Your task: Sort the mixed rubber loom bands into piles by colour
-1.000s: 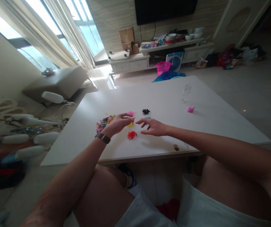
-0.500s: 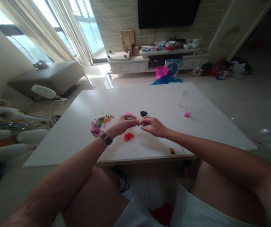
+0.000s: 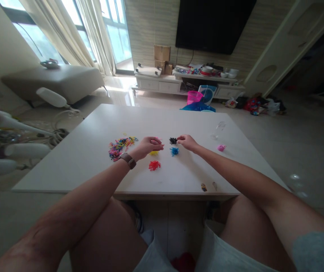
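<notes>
The person sat with pale shorts [image 3: 164, 255] at the near edge of a white table [image 3: 85, 175]. Close to that edge lay a small yellow and black figure [image 3: 204, 187], with a little see-through thing [image 3: 215, 185] just beside it. A brown-strapped watch [image 3: 128, 160] circled the left wrist.

Further in, a red pile [image 3: 154, 165] of small bands sat nearest the person. Beyond it came a yellow pile [image 3: 153, 153], partly covered by the left hand [image 3: 146, 146], and a blue pile [image 3: 175, 152] to the right. The left hand was pinched narrow above the table, a small red piece [image 3: 162, 146] at its fingertips. The right hand [image 3: 189, 142] had its fingers drawn together at the right side of a black pile [image 3: 173, 141] — whether they gripped a band, I could not tell. A pink pile [image 3: 158, 139] showed a little past the left hand, and a larger mixed pile [image 3: 119, 148] spread to the left.

Well to the right stood a pink toy [image 3: 221, 148], with a clear object [image 3: 221, 126] behind it. Past the table were a pink basket [image 3: 194, 97], a low cabinet [image 3: 169, 87] and a black television [image 3: 215, 24].
</notes>
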Action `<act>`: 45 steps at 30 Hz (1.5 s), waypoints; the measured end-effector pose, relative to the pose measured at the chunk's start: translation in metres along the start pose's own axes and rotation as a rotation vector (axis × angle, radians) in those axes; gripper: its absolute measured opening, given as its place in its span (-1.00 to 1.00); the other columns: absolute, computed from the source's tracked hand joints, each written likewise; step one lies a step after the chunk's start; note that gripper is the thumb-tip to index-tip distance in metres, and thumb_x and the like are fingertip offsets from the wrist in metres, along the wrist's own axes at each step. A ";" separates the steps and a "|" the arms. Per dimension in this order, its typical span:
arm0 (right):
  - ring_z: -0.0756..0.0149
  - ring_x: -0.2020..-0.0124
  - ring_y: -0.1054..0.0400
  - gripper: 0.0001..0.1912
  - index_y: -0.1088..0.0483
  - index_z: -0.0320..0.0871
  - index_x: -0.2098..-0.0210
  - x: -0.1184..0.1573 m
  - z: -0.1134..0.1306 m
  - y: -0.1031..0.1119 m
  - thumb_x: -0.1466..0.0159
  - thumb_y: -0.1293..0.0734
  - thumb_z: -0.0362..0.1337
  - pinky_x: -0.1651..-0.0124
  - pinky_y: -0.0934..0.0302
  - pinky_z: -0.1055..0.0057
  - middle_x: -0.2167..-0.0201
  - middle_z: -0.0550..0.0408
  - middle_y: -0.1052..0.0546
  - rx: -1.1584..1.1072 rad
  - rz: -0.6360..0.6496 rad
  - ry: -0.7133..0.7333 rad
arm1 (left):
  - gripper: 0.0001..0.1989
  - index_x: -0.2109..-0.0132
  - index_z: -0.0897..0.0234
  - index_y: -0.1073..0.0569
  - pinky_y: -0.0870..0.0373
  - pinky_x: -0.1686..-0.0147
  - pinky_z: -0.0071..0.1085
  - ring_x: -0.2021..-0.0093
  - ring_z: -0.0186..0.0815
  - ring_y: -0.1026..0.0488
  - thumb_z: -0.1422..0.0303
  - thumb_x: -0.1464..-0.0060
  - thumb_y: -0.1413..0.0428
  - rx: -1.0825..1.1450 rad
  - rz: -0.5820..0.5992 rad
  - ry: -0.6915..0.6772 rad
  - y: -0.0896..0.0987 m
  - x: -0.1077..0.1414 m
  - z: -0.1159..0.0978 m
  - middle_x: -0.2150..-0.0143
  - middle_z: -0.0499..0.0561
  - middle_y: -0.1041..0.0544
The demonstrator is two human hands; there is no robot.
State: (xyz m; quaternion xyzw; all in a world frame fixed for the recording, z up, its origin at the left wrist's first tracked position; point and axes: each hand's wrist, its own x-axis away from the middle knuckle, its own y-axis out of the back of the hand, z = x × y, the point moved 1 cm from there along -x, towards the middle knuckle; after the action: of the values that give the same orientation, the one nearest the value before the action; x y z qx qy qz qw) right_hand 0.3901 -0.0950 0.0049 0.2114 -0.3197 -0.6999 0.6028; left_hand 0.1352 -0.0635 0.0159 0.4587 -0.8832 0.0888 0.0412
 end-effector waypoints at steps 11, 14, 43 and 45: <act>0.27 0.05 -0.51 -0.79 -0.61 -0.16 0.20 -0.020 0.004 0.001 -0.25 -0.36 -0.25 -0.06 -0.29 0.42 0.12 0.02 -0.67 0.122 0.044 0.050 | -0.51 0.33 0.39 -0.55 -0.56 0.04 -0.16 0.24 -0.16 -0.64 0.25 0.38 -0.57 0.033 0.019 0.015 0.001 0.002 0.000 0.30 0.23 -0.67; 0.26 0.08 -0.51 -0.82 -0.60 -0.17 0.22 -0.009 0.010 0.009 -0.24 -0.37 -0.28 -0.05 -0.30 0.39 0.15 0.01 -0.67 0.076 0.017 0.112 | -0.53 0.33 0.39 -0.54 -0.56 0.03 -0.16 0.24 -0.16 -0.64 0.28 0.36 -0.56 0.035 0.022 0.015 -0.001 0.003 -0.001 0.30 0.23 -0.66; 0.28 0.38 -0.49 -0.92 -0.56 -0.11 0.39 0.099 0.041 0.037 -0.19 -0.39 -0.30 0.23 -0.38 0.36 0.42 0.10 -0.62 -0.096 0.146 0.506 | -0.86 0.48 0.30 -0.63 -0.40 0.41 -0.37 0.50 -0.27 -0.50 0.48 0.28 -0.42 -0.676 0.154 -0.053 -0.001 0.019 -0.018 0.51 0.00 -0.58; 0.28 0.37 -0.50 -0.90 -0.55 -0.10 0.38 0.100 0.042 0.037 -0.18 -0.35 -0.34 0.22 -0.38 0.37 0.40 0.10 -0.63 -0.032 0.145 0.538 | -0.87 0.50 0.26 -0.63 -0.33 0.44 -0.40 0.51 -0.29 -0.47 0.51 0.30 -0.39 -0.791 0.159 -0.056 0.008 0.018 -0.014 0.54 -0.03 -0.57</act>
State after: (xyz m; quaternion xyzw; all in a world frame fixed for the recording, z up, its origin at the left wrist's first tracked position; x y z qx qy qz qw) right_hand 0.3697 -0.1878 0.0694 0.3566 -0.1512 -0.5787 0.7177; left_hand 0.1178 -0.0703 0.0315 0.3399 -0.8828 -0.2673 0.1836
